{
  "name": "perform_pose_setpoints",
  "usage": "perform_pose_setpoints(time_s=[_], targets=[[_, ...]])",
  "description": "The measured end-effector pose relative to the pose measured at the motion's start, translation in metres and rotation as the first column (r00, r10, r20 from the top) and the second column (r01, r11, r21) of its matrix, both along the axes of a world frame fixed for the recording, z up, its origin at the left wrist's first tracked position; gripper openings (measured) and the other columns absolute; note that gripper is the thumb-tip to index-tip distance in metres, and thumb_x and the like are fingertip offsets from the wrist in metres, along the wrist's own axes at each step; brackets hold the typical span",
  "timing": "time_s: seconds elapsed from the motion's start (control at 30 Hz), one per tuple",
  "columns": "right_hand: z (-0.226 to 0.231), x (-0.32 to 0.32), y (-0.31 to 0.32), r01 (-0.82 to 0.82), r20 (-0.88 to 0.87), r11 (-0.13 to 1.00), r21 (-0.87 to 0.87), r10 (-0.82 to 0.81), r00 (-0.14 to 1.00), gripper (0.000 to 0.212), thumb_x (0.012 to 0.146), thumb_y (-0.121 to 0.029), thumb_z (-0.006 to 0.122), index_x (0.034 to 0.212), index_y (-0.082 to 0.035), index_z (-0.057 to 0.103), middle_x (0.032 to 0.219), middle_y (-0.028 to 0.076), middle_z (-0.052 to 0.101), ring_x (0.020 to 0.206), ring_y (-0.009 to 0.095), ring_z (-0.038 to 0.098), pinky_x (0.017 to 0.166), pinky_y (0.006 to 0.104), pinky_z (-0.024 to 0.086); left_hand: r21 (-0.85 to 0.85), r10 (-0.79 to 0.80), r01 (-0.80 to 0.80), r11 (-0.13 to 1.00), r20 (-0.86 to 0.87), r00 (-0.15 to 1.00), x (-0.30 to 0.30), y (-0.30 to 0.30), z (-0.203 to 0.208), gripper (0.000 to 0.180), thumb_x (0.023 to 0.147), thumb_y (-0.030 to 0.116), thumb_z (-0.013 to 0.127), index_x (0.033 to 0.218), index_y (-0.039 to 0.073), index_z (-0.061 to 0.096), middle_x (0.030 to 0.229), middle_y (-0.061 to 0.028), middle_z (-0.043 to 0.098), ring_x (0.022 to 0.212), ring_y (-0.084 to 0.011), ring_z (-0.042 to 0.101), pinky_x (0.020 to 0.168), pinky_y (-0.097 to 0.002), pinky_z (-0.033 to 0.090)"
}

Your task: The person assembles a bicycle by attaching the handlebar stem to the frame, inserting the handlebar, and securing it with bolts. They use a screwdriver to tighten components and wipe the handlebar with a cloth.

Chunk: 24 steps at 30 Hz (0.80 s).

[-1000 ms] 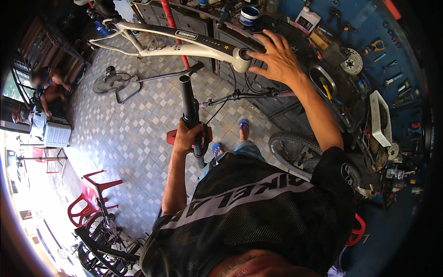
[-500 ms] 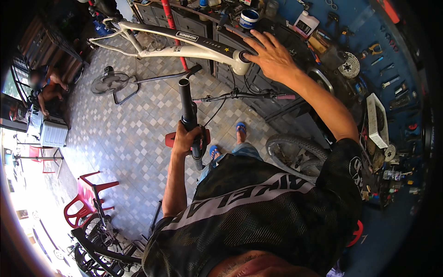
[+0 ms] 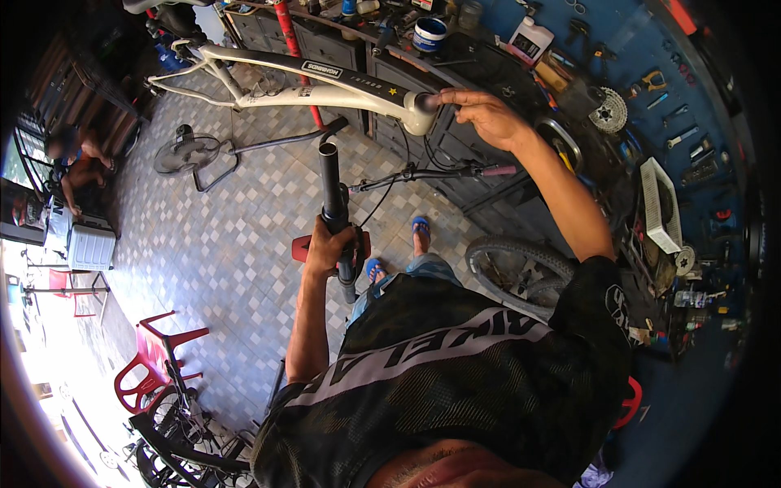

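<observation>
My left hand (image 3: 327, 246) is wrapped around a dark bicycle fork (image 3: 329, 183), gripping it near the crown. Its bare steerer tube points up, away from me, and a red part shows on either side of my fist. Ahead hangs a cream and black bicycle frame (image 3: 358, 96). At its near right end is the head tube (image 3: 419, 120), with a dark opening on top. My right hand (image 3: 492, 120) reaches there, fingers stretched out and tips at the opening's rim. No object shows in it, though the fingertips are small and partly blurred.
A handlebar (image 3: 431, 172) hangs by cables below the frame, near a red stand post (image 3: 294, 49). On the workbench stand a blue tub (image 3: 429, 34) and a white jug (image 3: 530, 41). A wheel (image 3: 521, 272) leans at right; a fan (image 3: 187, 154) and a red chair (image 3: 150, 362) stand left. Another person sits far left.
My right hand has drawn in from lying spread beside the head tube, and its fingertips now point at the opening. My left hand keeps its hold on the fork.
</observation>
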State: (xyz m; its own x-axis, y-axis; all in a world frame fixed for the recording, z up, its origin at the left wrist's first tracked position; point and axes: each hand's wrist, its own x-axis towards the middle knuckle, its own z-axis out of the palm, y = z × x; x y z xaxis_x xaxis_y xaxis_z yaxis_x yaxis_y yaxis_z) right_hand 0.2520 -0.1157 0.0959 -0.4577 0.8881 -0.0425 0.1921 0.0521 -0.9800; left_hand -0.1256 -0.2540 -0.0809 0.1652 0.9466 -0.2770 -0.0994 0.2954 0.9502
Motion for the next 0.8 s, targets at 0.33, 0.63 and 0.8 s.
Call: perform_pose_setpoints(time_s=[0.33, 0.63, 0.8], targets=[[-0.031, -0.010, 0.014, -0.080, 0.476, 0.724, 0.685, -0.362, 0.802, 0.040, 0.082, 0.003, 0.058, 0.114, -0.013, 0.073, 0.142, 0.013, 0.051, 0.141, 0.033, 0.042, 0.116, 0.0450, 0.035, 0.024, -0.013, 0.014, 1.000, -0.050, 0.999, -0.002, 0.002, -0.004, 0.030, 0.080, 0.004, 0.070, 0.108, -0.004, 0.061, 0.081, -0.0095, 0.069, 0.069, -0.0177, 0.070, 0.066, -0.0329, 0.058], [-0.036, -0.019, 0.050, -0.111, 0.621, 0.767, 0.632, -0.416, 0.665, 0.022, 0.084, -0.015, 0.069, 0.104, -0.012, 0.078, 0.141, 0.015, 0.054, 0.137, 0.039, 0.043, 0.116, 0.0487, 0.037, -0.054, 0.074, -0.074, 0.996, -0.017, 0.997, -0.001, -0.006, -0.006, 0.048, 0.085, 0.005, 0.076, 0.117, -0.005, 0.043, 0.087, -0.0113, 0.063, 0.069, -0.0189, 0.068, 0.059, -0.0344, 0.058], [-0.025, -0.036, 0.047, -0.073, 0.689, 0.814, 0.576, -0.436, 0.579, 0.022, 0.087, -0.020, 0.068, 0.102, -0.010, 0.080, 0.138, 0.014, 0.059, 0.135, 0.037, 0.046, 0.115, 0.0464, 0.038, -0.085, 0.083, -0.082, 0.993, 0.005, 0.997, -0.003, -0.008, -0.008, 0.047, 0.084, 0.006, 0.077, 0.117, -0.005, 0.044, 0.088, -0.0112, 0.063, 0.070, -0.0186, 0.067, 0.060, -0.0344, 0.058]])
